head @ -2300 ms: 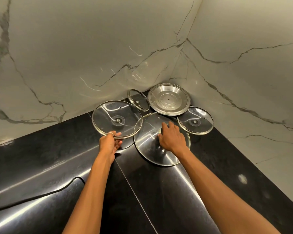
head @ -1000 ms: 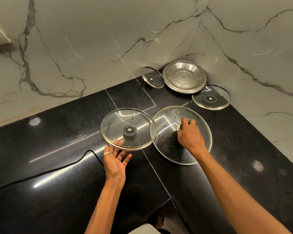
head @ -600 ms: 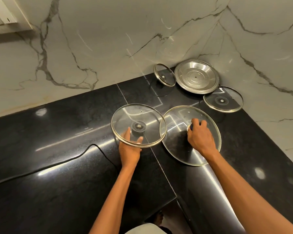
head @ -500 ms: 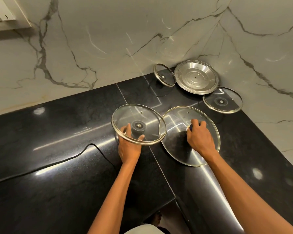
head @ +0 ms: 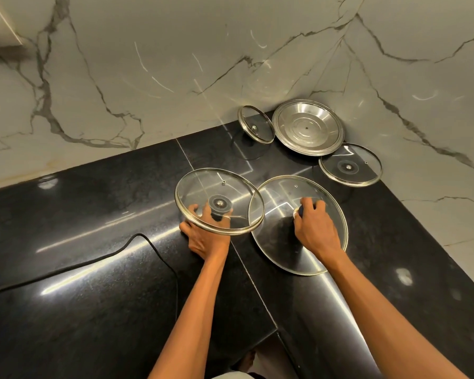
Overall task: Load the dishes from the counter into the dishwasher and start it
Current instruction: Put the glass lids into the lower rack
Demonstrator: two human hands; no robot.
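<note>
- The left hand (head: 205,236) reaches under the medium glass lid (head: 219,184) and holds it. Its fingers show through the glass, curled beside the dark knob at the lid's centre, and the lid's near rim crosses the back of the hand.
- This lid is tilted and lifted clear of the black counter (head: 66,310). Its right edge overlaps the left edge of the large glass lid (head: 274,242).
- The right hand (head: 312,228) rests on top of the large glass lid, fingers curled round its central knob. The lid lies flat on the counter, close to the inner corner of the counter's front edge.
- There are five lids in all: four of clear glass with metal rims, and one of steel.
- In the far corner, the small glass lid (head: 256,124) leans upright against the wall, just beside the steel lid (head: 308,129). The steel lid is a shiny disc with concentric rings and is also propped in the corner.
- The fourth glass lid (head: 350,165) sits by the right wall.
- The counter is polished black stone with a glossy shine. The walls (head: 148,64) are pale marble with grey veins.
- A black cable (head: 93,263) curves across the counter on the left.
</note>
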